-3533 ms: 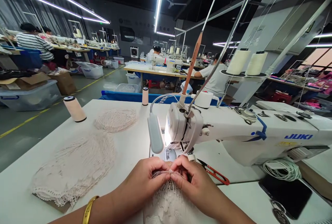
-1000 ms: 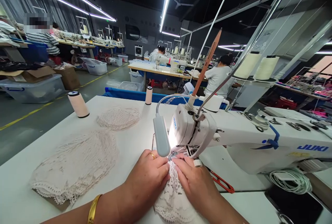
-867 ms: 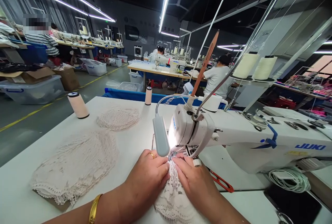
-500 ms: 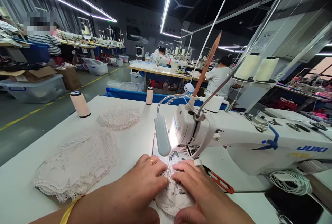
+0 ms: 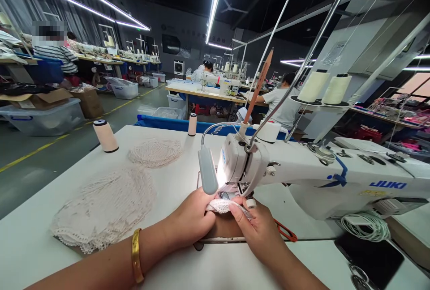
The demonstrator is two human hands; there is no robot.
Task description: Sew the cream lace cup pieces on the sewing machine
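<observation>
At the needle end of a white sewing machine (image 5: 295, 164), both hands hold a piece of pale lace fabric (image 5: 221, 206). My left hand (image 5: 195, 216) pinches its left end, fingers closed. My right hand (image 5: 257, 223) grips the right end between thumb and fingers, a white ring-like piece on one finger. The lace's edge is lifted and folded up toward me. Its far part runs under the presser foot, where the lamp and machine head hide the needle. Red-handled thread snips (image 5: 286, 231) lie just right of my right hand.
Two stacks of lace pieces, a large one (image 5: 104, 205) and a smaller one (image 5: 155, 152), lie on the left. Thread spools (image 5: 106, 136) stand behind them. A grey lamp (image 5: 208, 171) hangs close above my left hand. Coiled white cable (image 5: 366, 226) and a black phone-like slab (image 5: 376, 254) sit right.
My hands have gone from lying over the flat lace to gripping its near edge, which is now raised and folded back toward the machine. The brown plate beneath now shows.
</observation>
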